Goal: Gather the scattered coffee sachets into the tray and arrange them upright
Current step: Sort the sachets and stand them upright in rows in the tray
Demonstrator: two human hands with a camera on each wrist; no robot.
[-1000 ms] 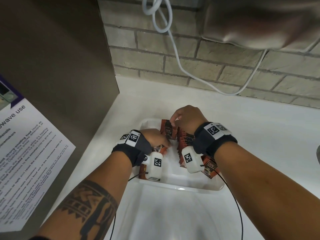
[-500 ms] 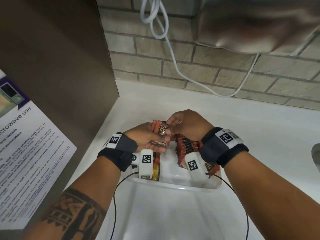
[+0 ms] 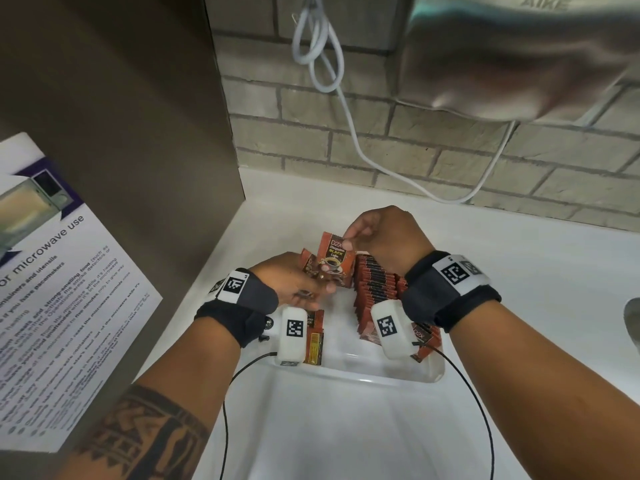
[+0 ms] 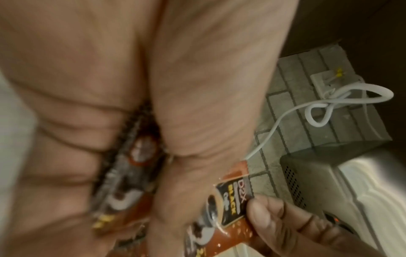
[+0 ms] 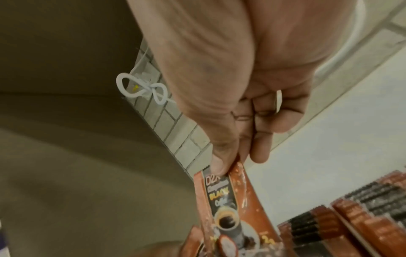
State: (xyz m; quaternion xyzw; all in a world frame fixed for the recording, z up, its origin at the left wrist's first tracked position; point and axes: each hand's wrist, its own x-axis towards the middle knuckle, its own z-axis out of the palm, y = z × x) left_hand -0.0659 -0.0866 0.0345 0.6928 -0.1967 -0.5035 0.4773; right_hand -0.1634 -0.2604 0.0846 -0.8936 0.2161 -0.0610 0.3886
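A white tray (image 3: 360, 372) sits on the white counter. Along its right side stands a row of upright red-brown coffee sachets (image 3: 375, 289), also seen edge-on in the right wrist view as a row of sachets (image 5: 351, 217). My left hand (image 3: 294, 282) holds a small bunch of sachets (image 4: 123, 182) above the tray's left half. My right hand (image 3: 381, 237) pinches the top corner of one sachet (image 3: 336, 259) between thumb and forefinger, lifting it from that bunch; its label reads D2X Black Coffee (image 5: 222, 205). Another sachet (image 3: 315, 344) lies in the tray by my left wrist.
A brown cabinet wall (image 3: 121, 133) with a microwave-use notice (image 3: 52, 289) stands close on the left. A brick wall (image 3: 381, 133) with a white cable (image 3: 322, 46) runs behind. A grey appliance (image 3: 519, 57) hangs at the upper right. A sink edge (image 3: 632, 317) shows far right.
Both hands have risen from the tray. My left hand came up holding a bunch of sachets, and my right hand has pulled one sachet up out of it.
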